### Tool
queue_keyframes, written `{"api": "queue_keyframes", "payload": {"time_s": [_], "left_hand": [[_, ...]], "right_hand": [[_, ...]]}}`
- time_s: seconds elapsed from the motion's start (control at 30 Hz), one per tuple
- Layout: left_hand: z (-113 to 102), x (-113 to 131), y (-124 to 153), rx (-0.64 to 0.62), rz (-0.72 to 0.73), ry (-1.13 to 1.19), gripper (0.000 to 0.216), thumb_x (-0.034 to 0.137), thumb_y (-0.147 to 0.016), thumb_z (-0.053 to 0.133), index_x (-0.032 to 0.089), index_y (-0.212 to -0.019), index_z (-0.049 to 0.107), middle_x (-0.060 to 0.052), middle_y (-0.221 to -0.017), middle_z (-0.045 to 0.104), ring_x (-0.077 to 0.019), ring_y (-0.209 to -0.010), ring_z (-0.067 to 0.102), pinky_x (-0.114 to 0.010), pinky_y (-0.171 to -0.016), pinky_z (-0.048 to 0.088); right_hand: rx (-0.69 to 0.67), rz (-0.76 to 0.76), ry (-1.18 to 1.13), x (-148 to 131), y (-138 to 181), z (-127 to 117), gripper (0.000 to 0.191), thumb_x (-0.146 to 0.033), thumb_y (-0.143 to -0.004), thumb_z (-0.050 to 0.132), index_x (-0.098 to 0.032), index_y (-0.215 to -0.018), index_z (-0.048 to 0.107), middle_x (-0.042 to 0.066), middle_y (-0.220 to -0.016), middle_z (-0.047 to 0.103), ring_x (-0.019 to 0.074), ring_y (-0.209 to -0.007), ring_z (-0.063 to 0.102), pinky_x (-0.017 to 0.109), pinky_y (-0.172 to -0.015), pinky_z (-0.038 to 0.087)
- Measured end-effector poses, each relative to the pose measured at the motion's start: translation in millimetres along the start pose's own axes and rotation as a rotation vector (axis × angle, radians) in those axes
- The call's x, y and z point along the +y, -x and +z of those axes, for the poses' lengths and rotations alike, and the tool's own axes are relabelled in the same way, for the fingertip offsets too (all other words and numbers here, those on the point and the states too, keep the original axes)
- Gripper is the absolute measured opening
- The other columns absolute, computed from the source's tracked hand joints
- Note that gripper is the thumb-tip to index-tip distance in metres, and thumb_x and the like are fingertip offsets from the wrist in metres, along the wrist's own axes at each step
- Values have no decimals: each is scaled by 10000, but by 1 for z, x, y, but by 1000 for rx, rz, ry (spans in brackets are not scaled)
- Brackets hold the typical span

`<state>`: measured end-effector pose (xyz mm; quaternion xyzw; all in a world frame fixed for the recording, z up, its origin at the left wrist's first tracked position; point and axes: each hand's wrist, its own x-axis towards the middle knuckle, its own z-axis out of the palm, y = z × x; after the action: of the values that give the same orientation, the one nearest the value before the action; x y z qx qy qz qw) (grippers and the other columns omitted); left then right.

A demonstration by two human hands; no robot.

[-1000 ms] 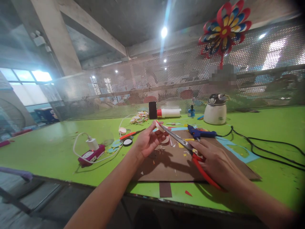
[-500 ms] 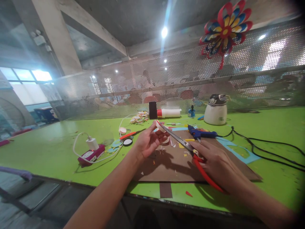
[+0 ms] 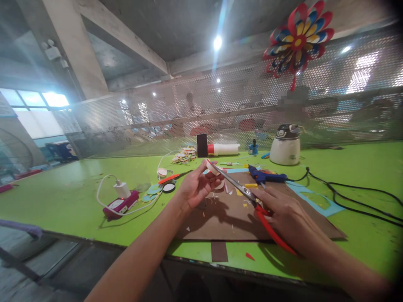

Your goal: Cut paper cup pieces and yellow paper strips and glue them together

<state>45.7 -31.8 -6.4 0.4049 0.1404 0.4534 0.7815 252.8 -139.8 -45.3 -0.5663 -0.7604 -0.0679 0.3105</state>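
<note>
My left hand (image 3: pixel 200 184) pinches a small white piece with a red edge (image 3: pixel 211 167), perhaps a paper strip, between thumb and fingers. In my right hand (image 3: pixel 280 209) is a pair of scissors (image 3: pixel 244 191) with red handles, its blades pointing up and left. The blade tips reach the white piece at my left fingertips; whether they touch it I cannot tell. Below both hands lies a brown board (image 3: pixel 220 222) scattered with small paper scraps (image 3: pixel 245 204). A blue glue gun (image 3: pixel 267 175) rests at the board's far right.
A purple power strip (image 3: pixel 121 205) with a white charger and cable sits left. An orange-handled tool (image 3: pixel 173 178) and a round black-rimmed lid (image 3: pixel 169 187) lie nearby. Behind stand a phone (image 3: pixel 202 145), a white bottle (image 3: pixel 225 149) and a white jug (image 3: pixel 285 149). Black cord (image 3: pixel 346 183) runs right.
</note>
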Motion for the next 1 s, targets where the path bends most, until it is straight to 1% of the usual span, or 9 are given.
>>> {"api": "queue_keyframes", "payload": {"time_s": [0.1, 0.27, 0.47, 0.6, 0.8, 0.9, 1.0], "left_hand": [[-1, 1, -1, 16, -1, -23, 262, 331, -907, 529, 101, -845, 637, -128, -805, 661, -173, -752, 661, -240, -638, 533], [0, 1, -1, 39, 17, -24, 243, 310, -921, 508, 98, -895, 625, -133, -824, 668, -170, -729, 662, -251, -638, 528], [3, -2, 0, 64, 54, -58, 211, 285, -916, 520, 106, -944, 629, -112, -812, 663, -166, -735, 660, -263, -660, 529], [3, -3, 0, 61, 74, -67, 196, 284, -904, 542, 114, -962, 620, -108, -824, 669, -170, -752, 663, -270, -673, 532], [5, -5, 1, 48, 92, -56, 184, 282, -900, 547, 112, -919, 612, -135, -858, 680, -170, -751, 668, -256, -662, 526], [6, -5, 2, 60, 94, -46, 183, 279, -900, 547, 112, -930, 617, -127, -847, 677, -162, -742, 668, -247, -660, 524], [6, -4, 1, 71, 100, -38, 162, 263, -897, 553, 117, -925, 617, -121, -858, 679, -150, -731, 664, -241, -661, 524]], "right_hand": [[0, -7, 7, 1, 0, 0, 357, -175, -858, 476, -194, -1187, 613, 99, -950, 644, 235, -776, 638, 332, -672, 475], [-11, 26, 18, 0, -1, 1, 381, -176, -846, 505, -234, -1210, 598, 68, -894, 628, 221, -725, 626, 332, -653, 473], [-11, 46, -8, 1, -1, 2, 381, -184, -837, 529, -224, -1206, 614, 91, -951, 639, 242, -780, 642, 366, -709, 491], [-4, 37, -3, 2, -1, 3, 400, -188, -839, 528, -213, -1231, 604, 97, -955, 643, 251, -793, 648, 373, -708, 496], [20, 36, -32, 2, -1, 4, 389, -167, -821, 540, -229, -1196, 622, 91, -994, 658, 239, -777, 652, 347, -690, 498], [19, 35, -37, 3, 0, 4, 393, -160, -813, 551, -236, -1193, 619, 92, -1028, 661, 243, -812, 657, 342, -712, 499], [15, 36, -40, 2, 1, 3, 356, -164, -819, 549, -237, -1157, 636, 99, -1060, 663, 252, -851, 658, 349, -740, 499]]}}
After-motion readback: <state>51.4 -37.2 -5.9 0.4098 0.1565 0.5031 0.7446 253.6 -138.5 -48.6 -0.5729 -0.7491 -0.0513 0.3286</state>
